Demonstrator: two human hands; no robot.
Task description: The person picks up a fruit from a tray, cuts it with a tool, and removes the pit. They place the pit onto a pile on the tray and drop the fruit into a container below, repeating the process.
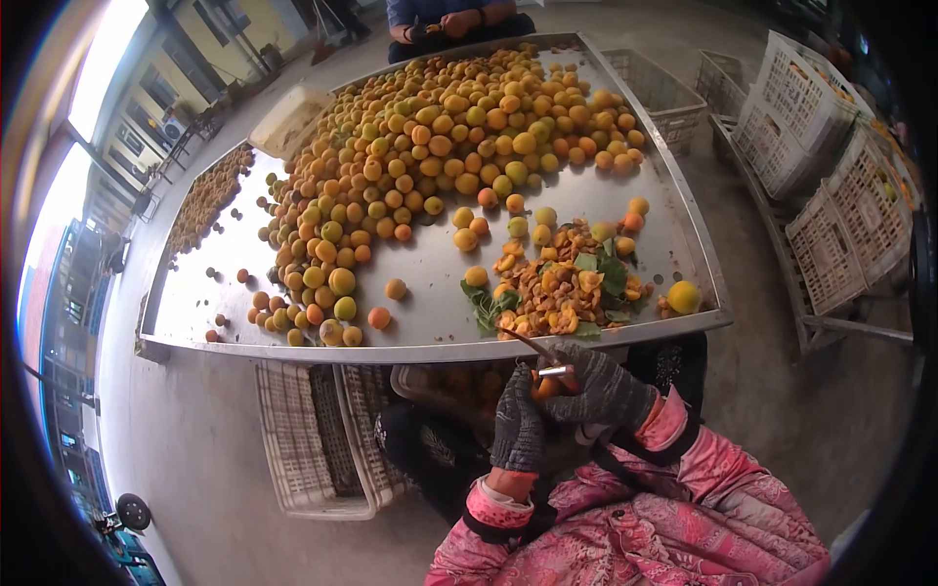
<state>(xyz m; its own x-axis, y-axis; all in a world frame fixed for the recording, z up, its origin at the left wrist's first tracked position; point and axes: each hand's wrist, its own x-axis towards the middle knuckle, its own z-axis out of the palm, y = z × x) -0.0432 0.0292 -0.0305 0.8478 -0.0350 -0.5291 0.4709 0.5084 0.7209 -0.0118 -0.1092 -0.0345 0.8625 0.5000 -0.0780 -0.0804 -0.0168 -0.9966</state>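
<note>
Clutching a knife [557, 371], the gloved right hand [593, 391] is just outside the near edge of the metal table [435, 317]. An orange fruit [546, 388] is there too, between it and the gloved left hand [517, 425]; whether that hand's curled fingers pinch it, I cannot tell. Split fruit [547, 306] lies near the table's edge, heaped whole fruit [430, 146] farther back.

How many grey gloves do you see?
2: one on the person's left hand, one on the person's right hand. Any others could be hidden.
</note>
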